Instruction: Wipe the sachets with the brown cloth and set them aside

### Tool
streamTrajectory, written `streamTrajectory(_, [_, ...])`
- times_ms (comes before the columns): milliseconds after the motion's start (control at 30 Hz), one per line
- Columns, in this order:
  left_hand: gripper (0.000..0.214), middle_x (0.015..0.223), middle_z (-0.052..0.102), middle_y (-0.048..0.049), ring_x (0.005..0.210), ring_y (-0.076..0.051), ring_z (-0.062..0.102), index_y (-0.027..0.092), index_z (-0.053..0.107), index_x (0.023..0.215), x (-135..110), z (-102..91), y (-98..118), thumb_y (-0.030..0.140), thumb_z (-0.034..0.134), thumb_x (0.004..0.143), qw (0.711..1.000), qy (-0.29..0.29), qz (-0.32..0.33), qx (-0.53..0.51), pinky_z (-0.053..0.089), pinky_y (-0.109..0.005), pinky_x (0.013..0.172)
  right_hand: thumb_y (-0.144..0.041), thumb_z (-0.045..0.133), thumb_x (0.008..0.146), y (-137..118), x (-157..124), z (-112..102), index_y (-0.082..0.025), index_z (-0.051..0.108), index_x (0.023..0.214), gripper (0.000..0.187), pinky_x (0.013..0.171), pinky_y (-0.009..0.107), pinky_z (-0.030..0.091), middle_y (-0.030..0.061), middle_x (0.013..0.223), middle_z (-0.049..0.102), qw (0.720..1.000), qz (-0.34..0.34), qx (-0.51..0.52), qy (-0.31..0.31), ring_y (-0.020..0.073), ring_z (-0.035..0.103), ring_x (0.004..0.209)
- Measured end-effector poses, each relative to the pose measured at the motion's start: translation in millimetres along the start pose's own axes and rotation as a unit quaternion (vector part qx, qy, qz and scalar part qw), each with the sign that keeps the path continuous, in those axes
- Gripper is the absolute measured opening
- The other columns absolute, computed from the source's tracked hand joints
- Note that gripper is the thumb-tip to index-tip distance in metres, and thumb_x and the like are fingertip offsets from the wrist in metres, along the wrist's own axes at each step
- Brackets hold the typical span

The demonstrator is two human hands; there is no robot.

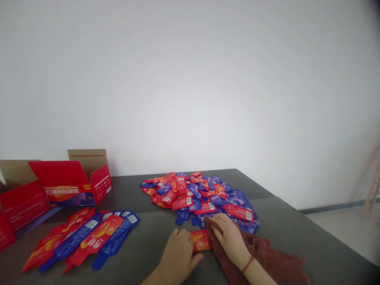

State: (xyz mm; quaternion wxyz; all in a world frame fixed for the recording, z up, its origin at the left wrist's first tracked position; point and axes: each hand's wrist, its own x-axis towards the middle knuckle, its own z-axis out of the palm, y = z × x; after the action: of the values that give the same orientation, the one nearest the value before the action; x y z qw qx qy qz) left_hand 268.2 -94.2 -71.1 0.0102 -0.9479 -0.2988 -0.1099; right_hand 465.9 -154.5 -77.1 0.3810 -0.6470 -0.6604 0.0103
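Head camera, single view: looks forward, slightly down across table [297, 229]; wall [190, 79] fills upper frame.

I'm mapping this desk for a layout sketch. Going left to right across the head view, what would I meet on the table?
Open red carton → fanned row of red and blue sachets → left hand → red sachet held between both hands → right hand → dark red cloth.

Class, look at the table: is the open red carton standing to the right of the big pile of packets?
No, the red carton stands far left of the pile of packets.
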Motion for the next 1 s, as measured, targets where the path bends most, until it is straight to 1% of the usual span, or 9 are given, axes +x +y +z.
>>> streamTrajectory(133, [0.037,0.127,0.059,-0.0080,0.115,-0.027,0.053,0.023,0.056,0.124,-14.8,6.4,-38.0,0.025,0.056,0.087,0.997,0.032,0.016,-0.066,0.038,-0.044,0.100,-0.016,0.045,0.089,-4.6,-0.5,4.9,-0.023,0.068,0.096,0.025,0.088,0.029,0.041,0.0043,0.099,0.065,0.994,-0.008,-0.039,-0.097,0.0192,0.056,0.097])
streamTrajectory(267, [0.027,0.115,0.065,-0.0057,0.106,-0.024,0.058,0.024,0.061,0.115,-18.8,12.8,-59.6,0.022,0.053,0.089,0.995,0.021,0.011,-0.096,0.043,-0.038,0.094,-0.015,0.046,0.088,-3.4,2.2,15.4,-0.023,0.068,0.099,0.026,0.089,0.029,0.039,0.0044,0.101,0.065,0.988,0.015,-0.088,-0.129,0.0200,0.055,0.100])
streamTrajectory(433, [0.022,0.107,0.066,-0.0056,0.100,-0.023,0.058,0.023,0.064,0.108,-15.5,13.5,-65.0,0.023,0.050,0.090,0.991,0.035,0.017,-0.128,0.042,-0.038,0.092,-0.014,0.047,0.085,-4.9,3.3,20.4,-0.022,0.069,0.095,0.026,0.086,0.032,0.038,0.0054,0.102,0.065,0.976,0.041,-0.157,-0.146,0.0230,0.055,0.099])
streamTrajectory(567, [0.016,0.101,0.062,-0.0040,0.097,-0.021,0.055,0.021,0.063,0.092,-11.3,15.6,-68.6,0.014,0.050,0.087,0.987,0.038,-0.040,-0.151,0.041,-0.034,0.086,-0.013,0.047,0.084,-19.1,8.9,21.2,-0.018,0.069,0.089,0.023,0.081,0.035,0.038,0.0088,0.099,0.065,0.962,0.030,-0.214,-0.165,0.0255,0.055,0.095])
streamTrajectory(667, [0.014,0.103,0.060,-0.0030,0.099,-0.021,0.053,0.020,0.060,0.090,-9.1,18.1,-66.6,0.011,0.051,0.083,0.986,0.034,-0.069,-0.145,0.040,-0.033,0.085,-0.012,0.043,0.087,-36.8,20.3,33.3,-0.016,0.068,0.085,0.025,0.079,0.035,0.038,0.0109,0.094,0.064,0.959,0.003,-0.223,-0.174,0.0250,0.055,0.093])
streamTrajectory(733, [0.019,0.107,0.059,-0.0033,0.103,-0.021,0.052,0.021,0.059,0.095,-9.0,20.0,-65.0,0.010,0.049,0.083,0.987,0.033,-0.067,-0.143,0.039,-0.034,0.087,-0.015,0.043,0.089,-49.2,28.1,45.6,-0.016,0.068,0.086,0.025,0.079,0.034,0.037,0.0095,0.094,0.064,0.959,-0.029,-0.212,-0.185,0.0232,0.054,0.093])
streamTrajectory(833, [0.036,0.121,0.056,-0.0063,0.115,-0.022,0.047,0.021,0.055,0.115,-10.0,24.4,-65.5,0.009,0.048,0.082,0.987,0.038,-0.058,-0.146,0.037,-0.036,0.096,-0.021,0.047,0.090,-61.7,31.5,56.1,-0.019,0.067,0.093,0.021,0.081,0.032,0.037,0.0057,0.098,0.063,0.957,-0.086,-0.186,-0.206,0.0209,0.052,0.095])
streamTrajectory(900, [0.047,0.131,0.052,-0.0084,0.124,-0.022,0.042,0.020,0.050,0.127,-10.5,27.9,-67.7,0.008,0.047,0.082,0.987,0.042,-0.053,-0.148,0.034,-0.038,0.102,-0.021,0.048,0.089,-61.7,25.5,51.6,-0.022,0.067,0.100,0.022,0.084,0.031,0.036,0.0034,0.102,0.063,0.957,-0.126,-0.150,-0.214,0.0199,0.051,0.097])
streamTrajectory(1000, [0.049,0.136,0.051,-0.0085,0.129,-0.022,0.040,0.020,0.050,0.130,-10.0,31.5,-71.2,0.009,0.045,0.083,0.988,0.036,-0.043,-0.145,0.030,-0.041,0.107,-0.015,0.047,0.086,-48.2,7.8,32.5,-0.027,0.066,0.106,0.029,0.089,0.031,0.034,0.0006,0.107,0.062,0.959,-0.165,-0.081,-0.217,0.0184,0.049,0.100])
